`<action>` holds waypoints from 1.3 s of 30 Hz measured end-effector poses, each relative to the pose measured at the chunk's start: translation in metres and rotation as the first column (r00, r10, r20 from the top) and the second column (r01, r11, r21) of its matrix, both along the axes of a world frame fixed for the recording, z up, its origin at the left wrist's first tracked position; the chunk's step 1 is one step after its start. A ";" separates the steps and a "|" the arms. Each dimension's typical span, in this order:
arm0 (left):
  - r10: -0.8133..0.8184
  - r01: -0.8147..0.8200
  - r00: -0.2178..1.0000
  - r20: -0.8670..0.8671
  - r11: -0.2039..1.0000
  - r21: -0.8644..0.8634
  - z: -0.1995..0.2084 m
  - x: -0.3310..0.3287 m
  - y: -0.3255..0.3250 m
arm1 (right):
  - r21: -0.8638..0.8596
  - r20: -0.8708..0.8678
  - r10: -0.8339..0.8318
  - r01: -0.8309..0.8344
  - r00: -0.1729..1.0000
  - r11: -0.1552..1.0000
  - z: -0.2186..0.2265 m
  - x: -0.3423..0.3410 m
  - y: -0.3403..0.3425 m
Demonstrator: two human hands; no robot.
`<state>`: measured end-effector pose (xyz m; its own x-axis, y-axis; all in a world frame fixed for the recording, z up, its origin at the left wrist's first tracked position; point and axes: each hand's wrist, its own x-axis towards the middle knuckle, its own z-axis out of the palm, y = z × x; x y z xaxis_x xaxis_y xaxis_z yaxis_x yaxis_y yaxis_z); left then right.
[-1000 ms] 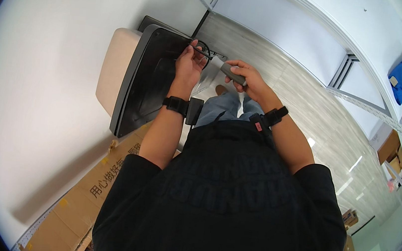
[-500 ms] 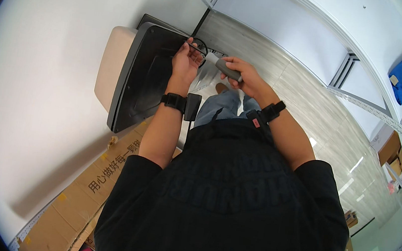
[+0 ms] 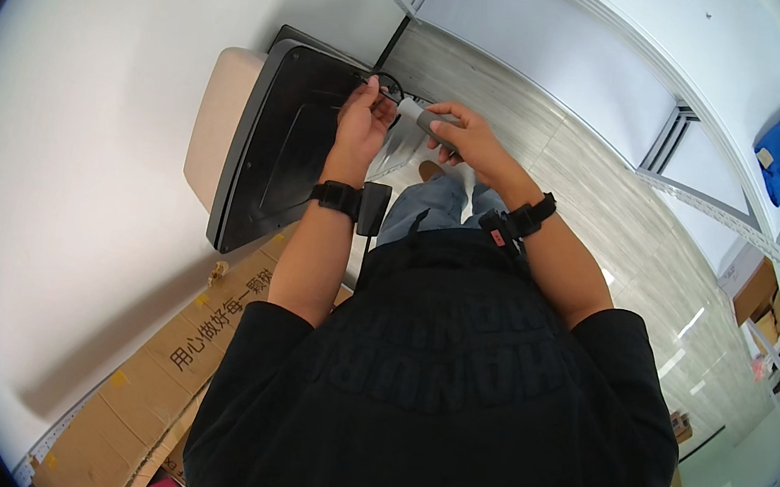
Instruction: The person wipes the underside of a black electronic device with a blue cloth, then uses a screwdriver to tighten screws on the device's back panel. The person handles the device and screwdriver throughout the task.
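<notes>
Grey-handled tool (image 3: pixel 425 119) in the right hand (image 3: pixel 469 141), just beside the left.
It is probably light and stiff; the darker handle seems the secure place to hold. The right hand is closed around it. The left hand (image 3: pixel 360 133) is curled by the flexible black cable (image 3: pixel 393 79), near the black panel (image 3: pixel 290 148); whether it grips cannot be told.

Storeroom (or similar) | white metal shelving (image 3: pixel 719 99) | brown cardboard (image 3: pixel 121 410)
</notes>
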<state>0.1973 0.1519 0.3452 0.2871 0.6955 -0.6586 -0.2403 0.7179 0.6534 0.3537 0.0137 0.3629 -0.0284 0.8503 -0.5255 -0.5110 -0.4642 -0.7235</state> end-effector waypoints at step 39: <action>0.106 -0.105 0.994 -0.022 0.994 0.033 0.004 0.012 0.001 | -0.042 -0.385 0.006 -0.024 0.923 0.999 -0.008 0.016 0.002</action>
